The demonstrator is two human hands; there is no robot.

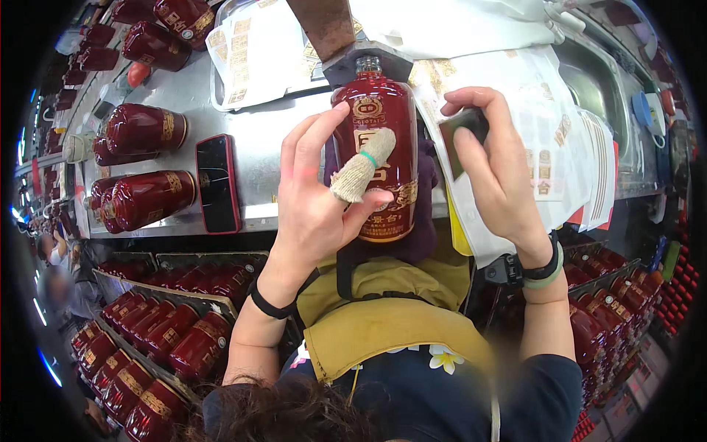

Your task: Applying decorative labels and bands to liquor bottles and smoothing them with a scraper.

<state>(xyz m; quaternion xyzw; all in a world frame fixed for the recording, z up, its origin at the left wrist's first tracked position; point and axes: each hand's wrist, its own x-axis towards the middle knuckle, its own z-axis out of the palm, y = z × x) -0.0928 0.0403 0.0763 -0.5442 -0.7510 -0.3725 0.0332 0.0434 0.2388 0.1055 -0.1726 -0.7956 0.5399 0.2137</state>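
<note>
A red glass bottle (379, 199) with gold lettering lies in front of me, its neck against a metal bracket (366, 68). Over its left side is my left hand (313, 177), open, fingers spread. A beige knitted cloth sleeve with a green band (362, 168) covers one of its fingers, which lies over the bottle's front decoration. To the bottle's right, my right hand (497, 166) pinches a small dark flat rectangular piece (471, 132) between thumb and fingers, above white printed sheets (545, 132).
A dark phone with a red edge (216, 184) lies on the metal table (258, 140), beside several red bottles (151, 199). At the back stands a tray (216, 88) with label sheets. A sink (622, 110) is at the right. Crates of red bottles (173, 331) stand below.
</note>
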